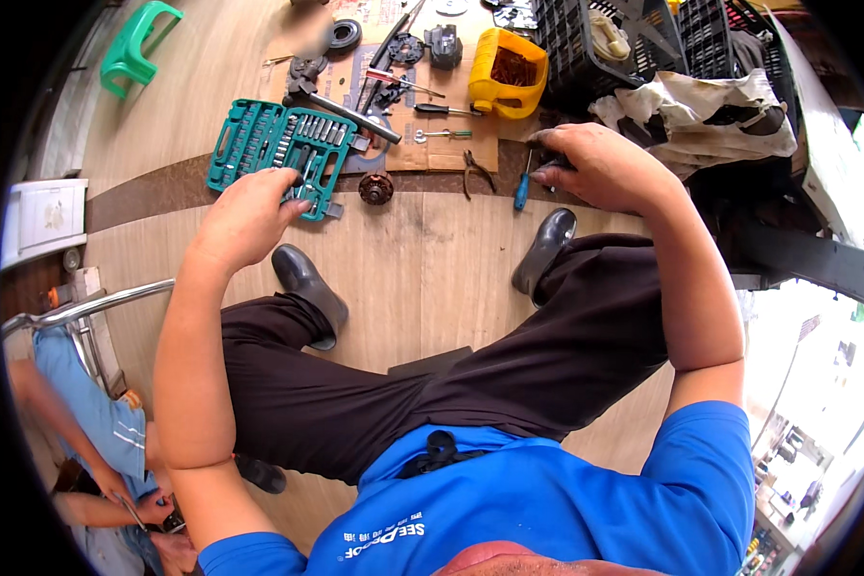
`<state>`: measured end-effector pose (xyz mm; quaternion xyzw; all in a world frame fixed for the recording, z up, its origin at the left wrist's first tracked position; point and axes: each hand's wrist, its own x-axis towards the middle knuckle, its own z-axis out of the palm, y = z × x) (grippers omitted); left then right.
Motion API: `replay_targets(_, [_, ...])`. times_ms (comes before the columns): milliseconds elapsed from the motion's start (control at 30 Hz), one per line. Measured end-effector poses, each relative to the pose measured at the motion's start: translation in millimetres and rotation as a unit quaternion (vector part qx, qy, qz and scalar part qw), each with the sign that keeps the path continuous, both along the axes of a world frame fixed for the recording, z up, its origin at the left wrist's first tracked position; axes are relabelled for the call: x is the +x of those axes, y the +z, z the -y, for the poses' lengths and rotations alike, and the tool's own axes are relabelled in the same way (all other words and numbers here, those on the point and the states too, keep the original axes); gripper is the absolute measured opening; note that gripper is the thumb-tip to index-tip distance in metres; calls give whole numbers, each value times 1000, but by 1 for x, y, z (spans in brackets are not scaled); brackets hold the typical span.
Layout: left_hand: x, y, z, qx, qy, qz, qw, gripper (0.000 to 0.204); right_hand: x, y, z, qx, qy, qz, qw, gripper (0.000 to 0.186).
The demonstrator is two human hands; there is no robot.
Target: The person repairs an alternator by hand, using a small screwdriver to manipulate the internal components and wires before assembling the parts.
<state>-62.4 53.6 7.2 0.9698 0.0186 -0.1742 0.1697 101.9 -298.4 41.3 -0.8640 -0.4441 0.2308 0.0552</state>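
My left hand (247, 217) reaches over the near edge of a teal socket set case (219, 171), which lies open on the floor. Its thumb and forefinger are apart beside a dark-handled tool (304, 161) in the case; I see no firm grip. My right hand (605, 165) is over the floor to the right, its soiled fingers curled around something dark that I cannot make out. A blue-handled screwdriver (521, 192) lies just left of those fingers. Between my hands are a copper-wound motor rotor (375, 189) and a pair of pliers (478, 175).
Beyond lie cardboard (463, 144) with greasy parts, a metal tube (355, 120), more screwdrivers (442, 109) and a cut-open yellow jug (494, 99). Black crates (586, 67) and a stained cloth (710, 110) stand at right. A green stool (130, 58) is far left; another person (96, 413) sits at left.
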Motion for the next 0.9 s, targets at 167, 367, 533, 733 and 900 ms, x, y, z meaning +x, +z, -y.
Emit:
replay_targets(167, [8,-4,5,1,-29,-10,1000,25,2,11,-4,-14,-31,-28,999,39])
replay_targets(367, [21,5,11,0,-36,-17,999,29,6,9,-7,-14,-25,-26,999,41])
replay_targets(533, [22,7,13,4,-47,-21,999,30,9,3,-5,-23,-10,-27,999,42])
replay_targets(733, [19,10,5,22,-34,-40,998,32,4,0,-14,-17,-22,-36,999,42])
replay_targets(900, [16,22,4,23,-12,-90,996,33,-3,5,-28,-22,-11,-60,998,40])
